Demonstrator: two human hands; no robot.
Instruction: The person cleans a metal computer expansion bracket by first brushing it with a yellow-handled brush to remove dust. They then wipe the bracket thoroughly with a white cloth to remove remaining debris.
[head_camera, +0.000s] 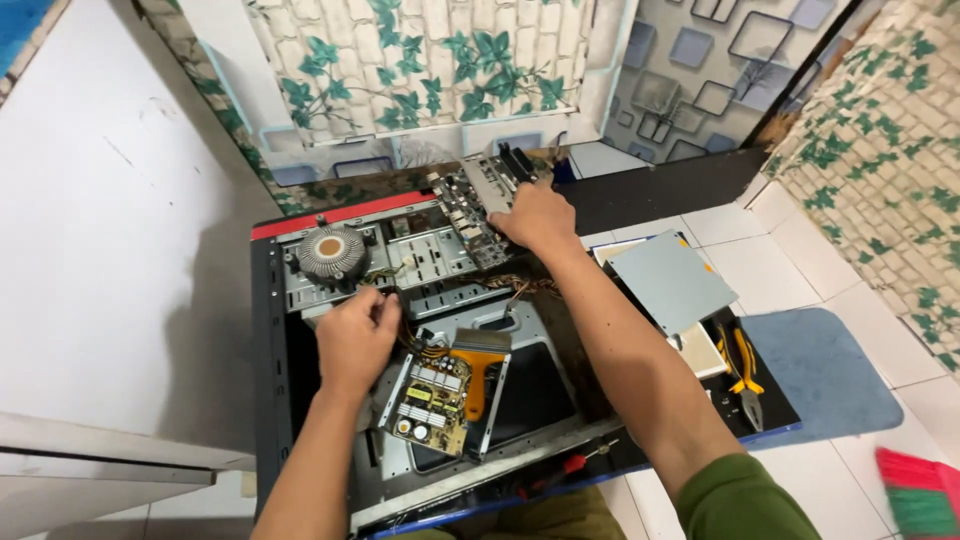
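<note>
An open black computer case (268, 350) lies on its side in front of me. My right hand (538, 218) grips the upper edge of a motherboard (468, 200) that is tilted up out of the case's far end. My left hand (355, 335) is closed around a bundle of wires (412, 338) inside the case, just below a round finned cooler (331, 251). Close to my left wrist lies an opened power supply board (430, 400) with an orange part (480, 378) beside it.
A grey flat drive (672, 281) rests on the case's right side, with yellow-handled pliers (745, 372) near it. A red-handled screwdriver (568, 466) lies on the case's near edge. A blue mat (825, 375) covers the white tile floor at right. A white wall stands at left.
</note>
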